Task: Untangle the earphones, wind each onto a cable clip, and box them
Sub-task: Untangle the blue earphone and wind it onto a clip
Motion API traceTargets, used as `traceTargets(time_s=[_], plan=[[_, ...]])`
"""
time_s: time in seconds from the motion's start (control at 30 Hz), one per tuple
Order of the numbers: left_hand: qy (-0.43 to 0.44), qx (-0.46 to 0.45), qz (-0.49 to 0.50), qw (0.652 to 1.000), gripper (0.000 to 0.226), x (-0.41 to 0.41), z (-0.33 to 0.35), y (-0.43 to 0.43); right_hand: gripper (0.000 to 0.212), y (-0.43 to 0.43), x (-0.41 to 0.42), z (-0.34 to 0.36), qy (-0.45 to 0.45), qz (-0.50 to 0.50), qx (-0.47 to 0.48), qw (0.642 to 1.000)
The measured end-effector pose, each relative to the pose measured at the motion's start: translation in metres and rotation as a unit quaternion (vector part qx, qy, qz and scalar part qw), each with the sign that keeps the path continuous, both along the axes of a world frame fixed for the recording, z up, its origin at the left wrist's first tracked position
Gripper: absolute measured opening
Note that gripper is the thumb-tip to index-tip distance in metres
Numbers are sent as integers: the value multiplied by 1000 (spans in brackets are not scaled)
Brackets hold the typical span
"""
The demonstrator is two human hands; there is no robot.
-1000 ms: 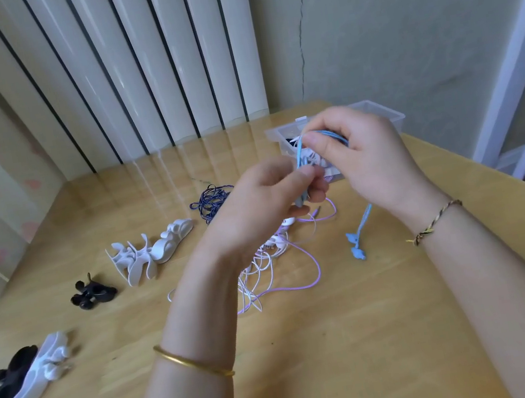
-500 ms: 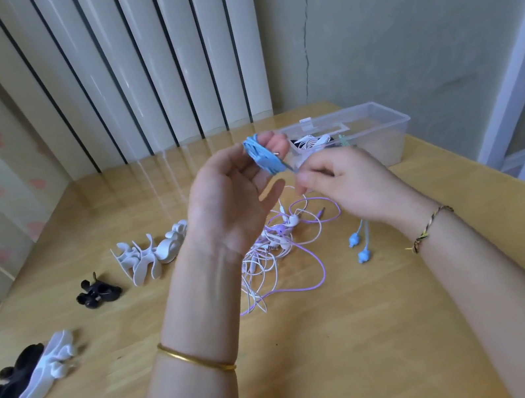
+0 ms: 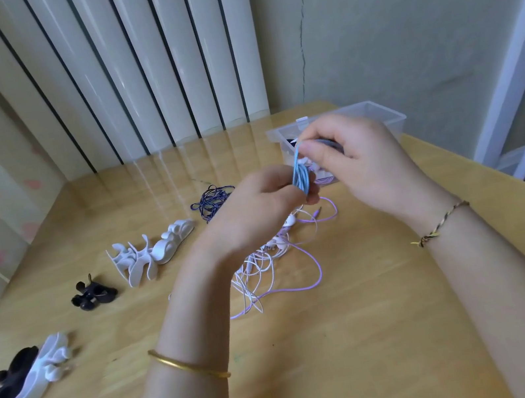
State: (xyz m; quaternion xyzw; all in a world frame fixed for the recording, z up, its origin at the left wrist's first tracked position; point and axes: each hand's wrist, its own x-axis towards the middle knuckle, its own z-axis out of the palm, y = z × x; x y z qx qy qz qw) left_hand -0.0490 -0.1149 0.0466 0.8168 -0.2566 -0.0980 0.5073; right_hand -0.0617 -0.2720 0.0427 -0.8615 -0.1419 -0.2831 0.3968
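Head view, centre frame: left hand (image 3: 256, 210) grips a wound bundle of blue earphone cable (image 3: 299, 177). Right hand (image 3: 363, 164) pinches its top loop. Clip hidden.

Cable looks light, limp and springy, so likely to uncoil. Best held across the turns.

White-purple tangle (image 3: 274, 259) lies below on the surface (image 3: 350, 358). Clear box (image 3: 390, 118) just behind the hands.

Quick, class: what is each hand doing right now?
Left hand: grips the bundled blue earphone cable.
Right hand: pinches that cable's upper end.
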Motion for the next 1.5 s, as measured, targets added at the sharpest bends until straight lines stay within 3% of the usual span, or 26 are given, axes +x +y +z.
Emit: traceTargets(time_s=[0.1,0.23,0.37,0.5,0.57,0.63,0.73,0.83,0.9,1.1,1.27,1.5], plan=[[55,-89,-31,994,25,-3,3,2,10,-7,7,-5,-7,-9,64,998],[85,-196,6,977,34,1,3,-1,23,-7,10,-10,36,-13,116,993],[197,-324,56,924,35,7,1,-4,13,8,10,-14,106,26,146,983],[242,-381,80,889,30,11,-1,-3,23,17,11,-19,151,41,121,980],[243,-392,92,883,26,12,-3,-3,22,18,11,-20,155,36,159,974],[235,-402,104,879,25,13,-6,-4,19,19,10,-19,173,55,268,946],[222,-425,113,870,30,14,-9,-8,10,23,8,-15,211,111,440,866],[211,-433,133,866,29,13,-11,-12,17,27,6,-12,239,135,533,801],[213,-450,142,855,27,14,-13,-14,21,28,5,-12,259,144,547,783],[238,-486,110,833,31,15,-15,-16,5,28,4,-15,292,118,505,803],[235,-505,82,826,37,14,-15,-15,23,28,4,-15,290,142,473,820],[257,-500,55,825,39,17,-14,-10,9,33,3,-15,261,145,394,869]])
